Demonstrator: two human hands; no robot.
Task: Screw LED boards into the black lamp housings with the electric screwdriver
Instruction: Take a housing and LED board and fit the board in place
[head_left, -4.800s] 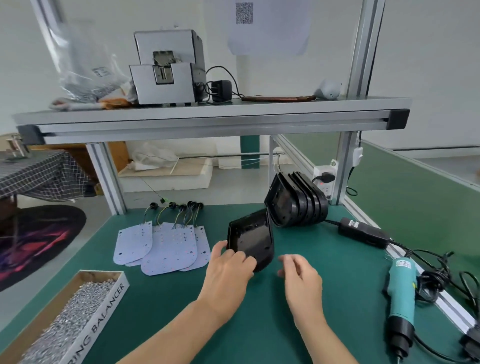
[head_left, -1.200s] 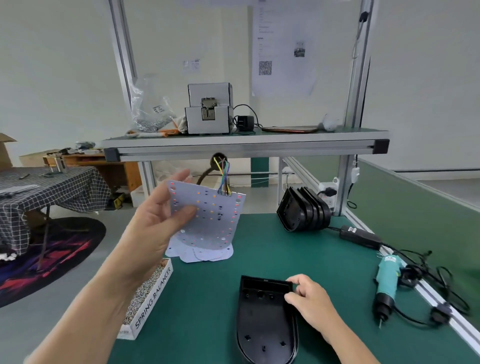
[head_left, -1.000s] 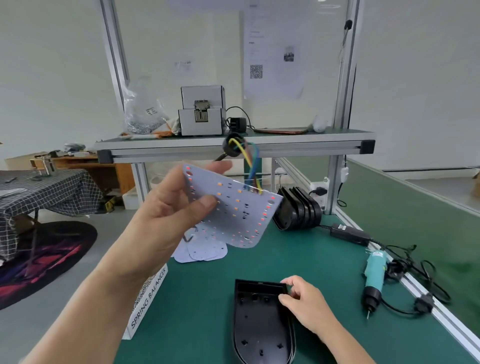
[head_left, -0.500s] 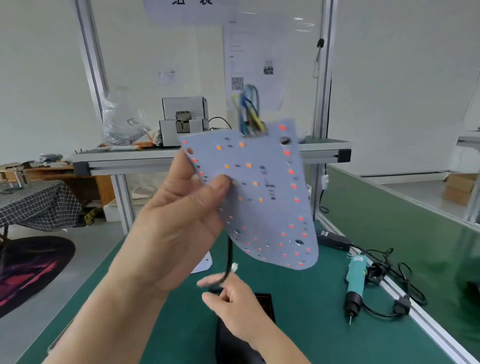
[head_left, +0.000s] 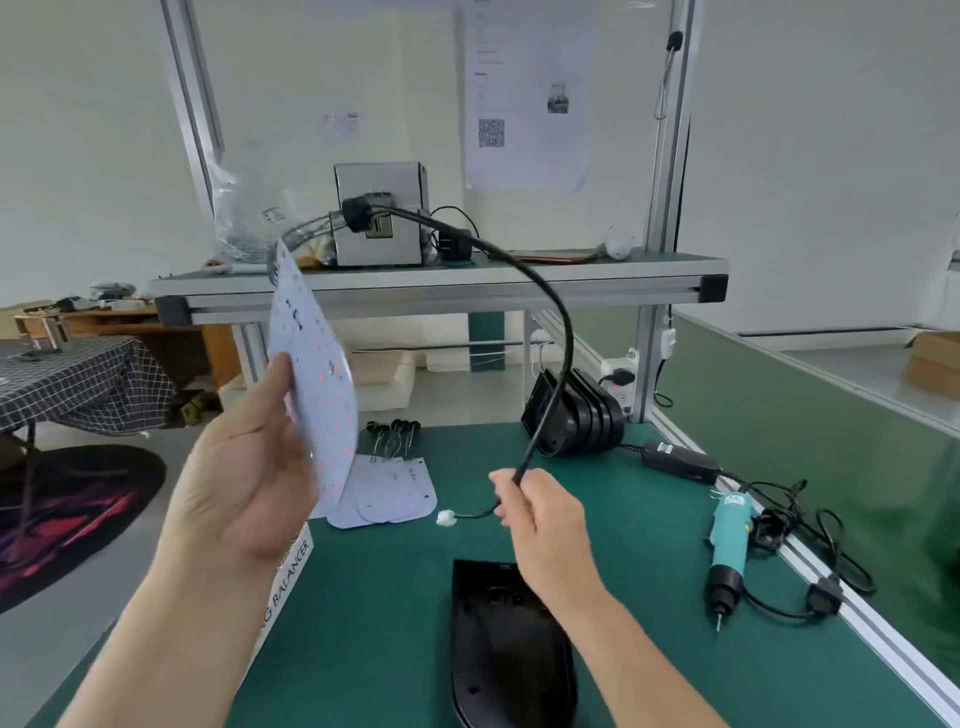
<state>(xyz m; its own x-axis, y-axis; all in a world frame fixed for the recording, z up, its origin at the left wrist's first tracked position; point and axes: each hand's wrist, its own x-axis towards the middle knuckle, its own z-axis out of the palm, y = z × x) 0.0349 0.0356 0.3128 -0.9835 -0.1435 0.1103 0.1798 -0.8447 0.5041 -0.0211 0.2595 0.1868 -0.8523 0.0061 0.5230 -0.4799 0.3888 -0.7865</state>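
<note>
On the table (head_left: 363, 649), one lamp housing (head_left: 511, 660) lies at 6 o'clock, the electric screwdriver (head_left: 730, 540) at 3 o'clock and a box (head_left: 290, 577) at 9 o'clock. A pile of LED boards (head_left: 395, 493) lies at 11 o'clock and a row of lamp housings (head_left: 579, 415) stands at 1 o'clock. The left hand (head_left: 244, 483) holds one LED board (head_left: 317, 384) up at 10 o'clock, its cable (head_left: 569, 338) bends over to the right hand (head_left: 545, 525) in the middle, and a shelf (head_left: 441, 291) with a machine (head_left: 382, 213) on it is far back at 12 o'clock.

Left grip (head_left: 244, 483) raised, thumb pinching the LED board (head_left: 317, 384); right grip (head_left: 545, 525) lower, fingers curled round the black cable (head_left: 569, 335).
</note>
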